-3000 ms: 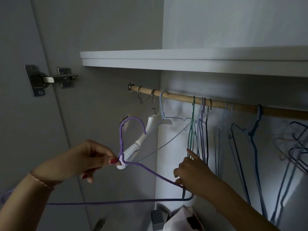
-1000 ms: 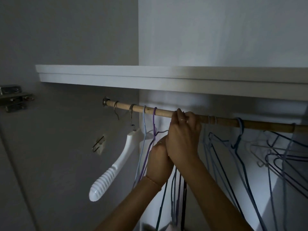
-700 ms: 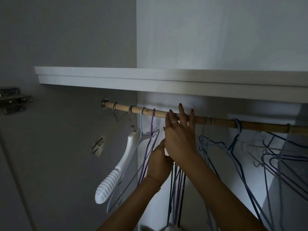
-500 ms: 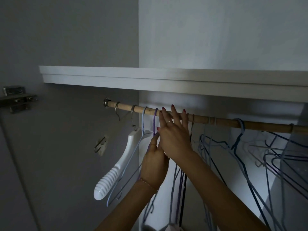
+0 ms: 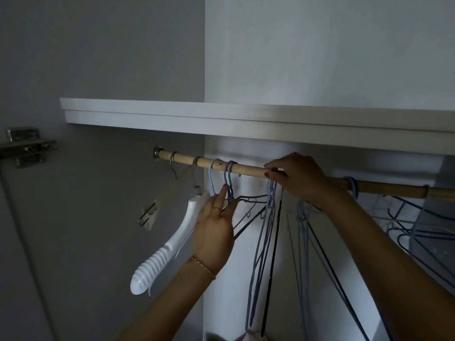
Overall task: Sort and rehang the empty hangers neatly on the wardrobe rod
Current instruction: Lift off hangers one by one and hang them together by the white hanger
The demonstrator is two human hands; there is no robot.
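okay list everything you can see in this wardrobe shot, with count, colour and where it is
Rod: one, wooden, under the shelf.
Shelf: one, white, above the rod.
Plastic hanger: one, white, near the rod's left end.
Wire hangers: many, count unclear; blue, purple, green, dark; along the rod.
Bare metal hook: one, at the rod's left end.
Door hinge: one, metal, far left.
Left hand: at purple and green hanger necks.
Right hand: on the rod, at hanger hooks.

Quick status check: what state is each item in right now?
wooden rod: mounted, carrying hangers
white plastic hanger: hung, tilted down
purple hanger: hooked on rod
green hanger: hooked beside purple
left hand: fingers at purple/green hanger necks
right hand: pinching hooks at rod
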